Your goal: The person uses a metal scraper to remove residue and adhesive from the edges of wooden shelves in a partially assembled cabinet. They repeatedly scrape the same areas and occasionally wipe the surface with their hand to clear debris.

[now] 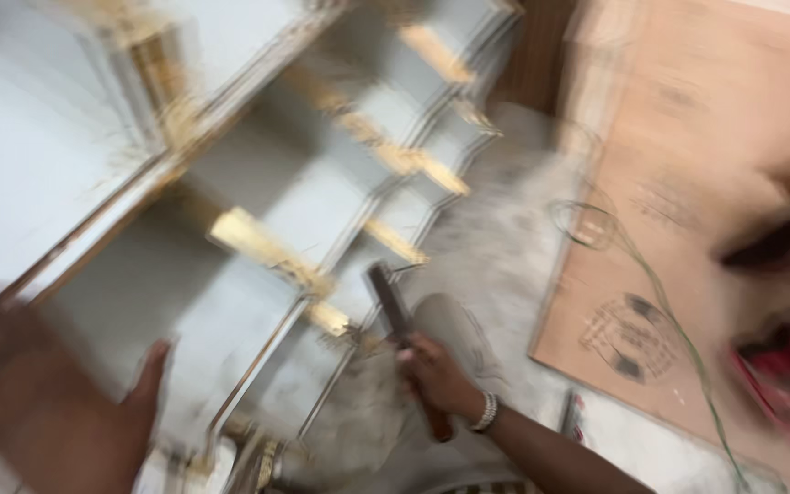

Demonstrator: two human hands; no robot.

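Observation:
The picture is smeared by motion. My right hand (436, 373), with a beaded band on the wrist, grips a long dark flat tool (390, 302) that points up toward a white shelf unit (276, 201) with gold-edged steps. My left hand (66, 412) is at the lower left, fingers apart, resting against the white panel of the same unit and holding nothing. The tool's lower end sticks out below my right fist.
A large plywood sheet (688, 165) with round stamps lies on the right over a pale dusty floor (496, 247). A thin green wire (660, 302) loops across it. Blurred red and dark objects (779, 357) sit at the far right.

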